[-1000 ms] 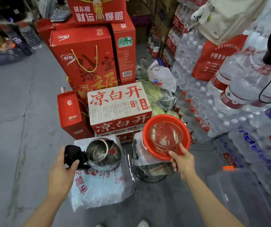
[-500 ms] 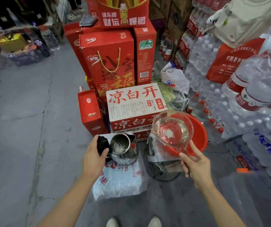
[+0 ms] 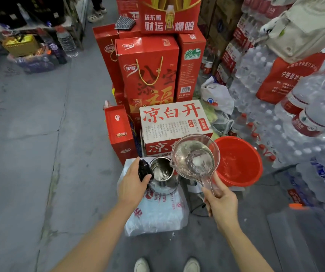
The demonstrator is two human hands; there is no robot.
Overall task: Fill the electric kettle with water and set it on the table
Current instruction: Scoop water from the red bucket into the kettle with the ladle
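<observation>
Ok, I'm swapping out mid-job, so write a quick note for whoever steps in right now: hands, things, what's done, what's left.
Left hand: grips the black handle of the open electric kettle, which is above a white sack.
Right hand: holds the clear ladle by its handle, tilted with its spout at the kettle's mouth.
Red basin sits right of the kettle, water in it.
Done: water scooped, ladle brought to the kettle.
Left: finish pouring, top up if needed, set the kettle on the table (not in view).

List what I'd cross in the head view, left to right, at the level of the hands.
Left hand on the black handle → steel kettle → clear ladle → right hand → red basin.
</observation>
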